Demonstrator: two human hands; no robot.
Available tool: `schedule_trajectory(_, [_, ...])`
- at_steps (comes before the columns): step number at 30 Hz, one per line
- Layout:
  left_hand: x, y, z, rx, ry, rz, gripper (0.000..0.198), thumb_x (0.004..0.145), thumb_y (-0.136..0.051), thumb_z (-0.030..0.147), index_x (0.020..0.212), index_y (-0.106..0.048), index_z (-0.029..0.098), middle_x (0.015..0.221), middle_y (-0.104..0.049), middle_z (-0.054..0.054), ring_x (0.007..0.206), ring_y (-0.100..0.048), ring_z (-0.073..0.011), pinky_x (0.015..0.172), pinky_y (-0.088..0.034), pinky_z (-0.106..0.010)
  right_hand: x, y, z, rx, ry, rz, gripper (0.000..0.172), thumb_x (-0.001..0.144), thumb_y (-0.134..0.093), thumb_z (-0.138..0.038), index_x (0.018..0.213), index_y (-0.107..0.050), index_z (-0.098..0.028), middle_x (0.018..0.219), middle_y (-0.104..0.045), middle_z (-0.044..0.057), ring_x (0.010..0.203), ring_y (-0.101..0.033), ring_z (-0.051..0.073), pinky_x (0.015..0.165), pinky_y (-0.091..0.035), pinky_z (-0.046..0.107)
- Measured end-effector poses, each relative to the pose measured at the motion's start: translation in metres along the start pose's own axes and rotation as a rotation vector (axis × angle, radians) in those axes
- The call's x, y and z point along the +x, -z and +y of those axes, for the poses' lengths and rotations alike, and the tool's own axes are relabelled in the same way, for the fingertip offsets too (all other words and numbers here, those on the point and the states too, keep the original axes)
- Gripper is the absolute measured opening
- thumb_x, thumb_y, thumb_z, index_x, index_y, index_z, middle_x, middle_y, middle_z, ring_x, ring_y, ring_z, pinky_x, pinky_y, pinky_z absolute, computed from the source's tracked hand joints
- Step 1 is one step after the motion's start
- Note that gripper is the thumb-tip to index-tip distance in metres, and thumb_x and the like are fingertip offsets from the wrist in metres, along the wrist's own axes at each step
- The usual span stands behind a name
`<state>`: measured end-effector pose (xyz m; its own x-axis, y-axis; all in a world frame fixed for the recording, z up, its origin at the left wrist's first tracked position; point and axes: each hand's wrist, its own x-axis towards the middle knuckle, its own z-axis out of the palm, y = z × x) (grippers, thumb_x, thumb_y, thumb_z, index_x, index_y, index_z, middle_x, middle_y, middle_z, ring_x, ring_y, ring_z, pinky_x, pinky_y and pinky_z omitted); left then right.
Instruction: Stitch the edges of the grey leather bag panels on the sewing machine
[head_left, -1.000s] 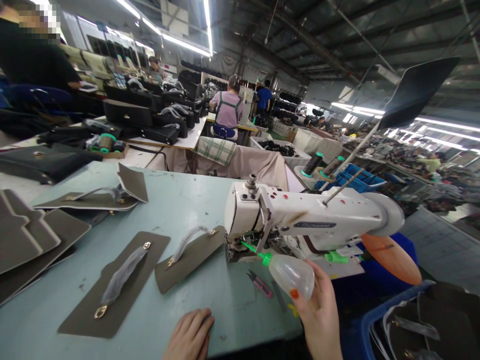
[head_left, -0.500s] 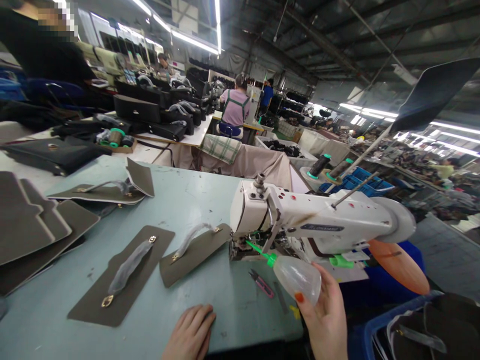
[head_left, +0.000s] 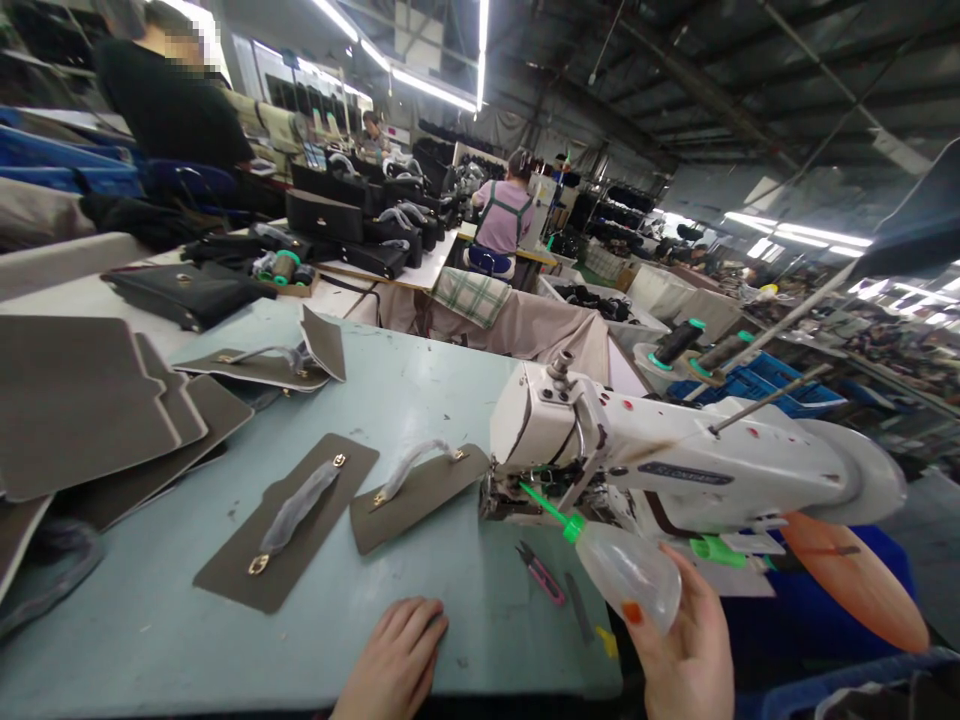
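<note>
My right hand (head_left: 686, 635) grips a translucent squeeze bottle (head_left: 630, 575) whose green nozzle points into the needle area of a white sewing machine (head_left: 652, 460). My left hand (head_left: 399, 655) rests on the pale green table (head_left: 315, 665) near its front edge, its fingers together and bent a little, with nothing visible in them. Pink-handled thread snips (head_left: 541, 575) lie just left of the bottle. Beyond my left hand are a brown panel with a wrapped handle (head_left: 289, 525) and a second handled panel (head_left: 416, 495), whose right end touches the machine.
Stacked brown panels (head_left: 82, 400) lie at the left, with another handled panel (head_left: 262, 368) behind. Black bags (head_left: 337, 220) fill a table further back. A person in a pink top (head_left: 504, 215) sits beyond, and another in black (head_left: 165, 110) is at the back left. Thread cones (head_left: 679, 345) stand behind the machine.
The view has turned left, so the scene sits further right in the frame. The bottle is still in my right hand with its nozzle at the machine, and my left hand is still on the table.
</note>
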<state>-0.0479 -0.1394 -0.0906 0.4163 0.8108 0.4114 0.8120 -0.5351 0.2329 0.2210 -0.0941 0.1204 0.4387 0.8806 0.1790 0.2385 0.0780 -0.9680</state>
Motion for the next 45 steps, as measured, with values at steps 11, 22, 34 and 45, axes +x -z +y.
schedule_trajectory(11, [0.0047, 0.0002, 0.0071, -0.064, 0.052, 0.142, 0.030, 0.088, -0.050, 0.012, 0.113, -0.065, 0.023, 0.115, -0.068, -0.003, 0.104, -0.059, -0.0203, 0.097, -0.045, -0.035, -0.0007, -0.0029, -0.0010, 0.002, 0.046, 0.020, 0.068, 0.066, -0.083, -0.041, 0.121, -0.051, -0.018, 0.123, -0.057, 0.014, 0.107, -0.060, 0.031, 0.085, -0.050, 0.038])
schedule_trajectory(22, [-0.0011, -0.0024, 0.0039, -0.023, 0.014, 0.018, 0.037, 0.086, -0.055, 0.011, 0.120, -0.061, 0.022, 0.122, -0.065, -0.003, 0.109, -0.058, -0.0223, 0.099, -0.044, -0.038, -0.0016, -0.0008, 0.0012, 0.014, 0.084, -0.010, 0.064, 0.070, -0.082, -0.037, 0.122, -0.051, -0.020, 0.126, -0.055, 0.013, 0.110, -0.057, 0.028, 0.086, -0.049, 0.035])
schedule_trajectory(34, [0.0024, 0.0009, 0.0032, 0.000, 0.006, 0.024, 0.035, 0.086, -0.055, 0.012, 0.119, -0.062, 0.022, 0.120, -0.067, -0.004, 0.107, -0.059, -0.0230, 0.097, -0.046, -0.038, -0.0005, 0.0007, -0.0018, 0.006, 0.086, 0.013, 0.062, 0.070, -0.082, -0.039, 0.121, -0.052, -0.020, 0.124, -0.055, 0.012, 0.108, -0.057, 0.028, 0.087, -0.048, 0.036])
schedule_trajectory(45, [-0.0001, -0.0016, 0.0045, -0.012, 0.027, 0.025, 0.035, 0.087, -0.053, 0.011, 0.119, -0.062, 0.022, 0.121, -0.066, -0.004, 0.108, -0.058, -0.0229, 0.098, -0.045, -0.039, 0.0006, 0.0015, 0.0021, -0.016, 0.086, 0.000, 0.064, 0.069, -0.082, -0.038, 0.122, -0.051, -0.020, 0.126, -0.054, 0.013, 0.109, -0.057, 0.029, 0.085, -0.050, 0.037])
